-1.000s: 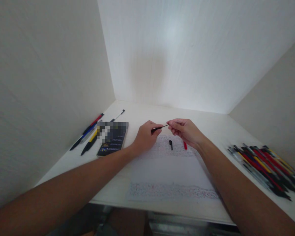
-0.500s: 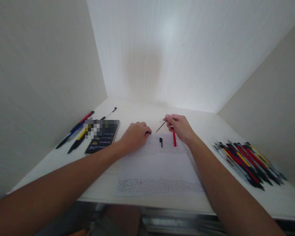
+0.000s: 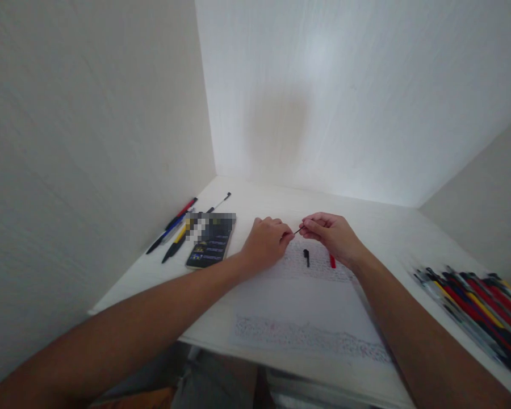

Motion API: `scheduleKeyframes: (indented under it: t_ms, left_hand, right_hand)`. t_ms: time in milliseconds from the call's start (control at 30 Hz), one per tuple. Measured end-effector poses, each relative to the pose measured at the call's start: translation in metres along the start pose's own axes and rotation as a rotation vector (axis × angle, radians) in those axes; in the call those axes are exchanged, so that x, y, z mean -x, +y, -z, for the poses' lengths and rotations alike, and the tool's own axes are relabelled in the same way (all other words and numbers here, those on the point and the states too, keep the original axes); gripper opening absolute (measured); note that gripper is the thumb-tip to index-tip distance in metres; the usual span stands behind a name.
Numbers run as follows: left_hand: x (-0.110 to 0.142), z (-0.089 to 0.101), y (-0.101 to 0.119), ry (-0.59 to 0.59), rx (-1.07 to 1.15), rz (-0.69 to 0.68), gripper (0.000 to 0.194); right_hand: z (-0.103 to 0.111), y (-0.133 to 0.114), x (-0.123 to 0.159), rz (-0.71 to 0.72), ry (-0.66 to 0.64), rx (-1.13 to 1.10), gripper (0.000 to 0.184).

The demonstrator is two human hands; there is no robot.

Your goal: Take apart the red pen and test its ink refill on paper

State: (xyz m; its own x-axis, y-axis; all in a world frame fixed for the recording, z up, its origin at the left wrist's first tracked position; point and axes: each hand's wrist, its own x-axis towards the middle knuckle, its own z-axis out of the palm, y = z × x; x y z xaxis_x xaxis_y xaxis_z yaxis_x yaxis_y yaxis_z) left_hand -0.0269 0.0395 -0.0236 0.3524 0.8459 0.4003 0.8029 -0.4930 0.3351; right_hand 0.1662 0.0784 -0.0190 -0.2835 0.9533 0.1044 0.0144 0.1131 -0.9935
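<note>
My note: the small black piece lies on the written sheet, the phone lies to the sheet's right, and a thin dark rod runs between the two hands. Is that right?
Not quite: the head view shows the phone to the left of the written sheet. The small black piece and the thin dark rod are as you say.

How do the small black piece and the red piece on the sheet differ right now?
The black piece has a wider head at its far end; the red piece shows as a plain strip. The black piece is uncovered, while the right hand partly hides the red piece. Both lie on the sheet.
</note>
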Motion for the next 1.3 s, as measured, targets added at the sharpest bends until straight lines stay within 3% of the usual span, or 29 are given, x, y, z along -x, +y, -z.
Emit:
scheduleKeyframes:
  t_ms: [133,367,533,633,867,1000,1167,1300]
  left_hand:
    - [0.001,0.000,0.001,0.028,0.010,0.018,0.020]
    - [0.004,0.000,-0.001,-0.009,-0.050,-0.057,0.021]
    - [0.004,-0.003,-0.003,-0.106,-0.108,-0.191,0.021]
    - [0.005,-0.008,-0.005,-0.138,-0.119,-0.249,0.023]
    - [0.008,-0.008,-0.006,-0.085,-0.040,-0.279,0.022]
    - [0.014,0.002,0.005,-0.208,0.035,-0.339,0.027]
    - [0.023,0.009,0.020,-0.433,0.105,-0.437,0.036]
    - [0.026,0.010,0.023,-0.492,0.088,-0.440,0.044]
  right_hand:
    - [0.006,-0.001,-0.001,0.027,0.011,-0.020,0.022]
    - [0.022,-0.014,-0.003,0.087,0.187,-0.111,0.019]
    - [0.015,-0.022,0.002,-0.022,0.140,-0.116,0.027]
    - [0.011,-0.023,0.005,-0.061,0.116,-0.110,0.022]
    - [0.011,-0.024,0.009,-0.075,-0.032,-0.200,0.009]
    - [0.015,-0.021,0.009,-0.050,-0.070,-0.202,0.010]
    - [0.015,-0.021,0.010,-0.077,-0.022,-0.063,0.022]
    - [0.008,-0.035,0.013,-0.066,0.003,-0.070,0.022]
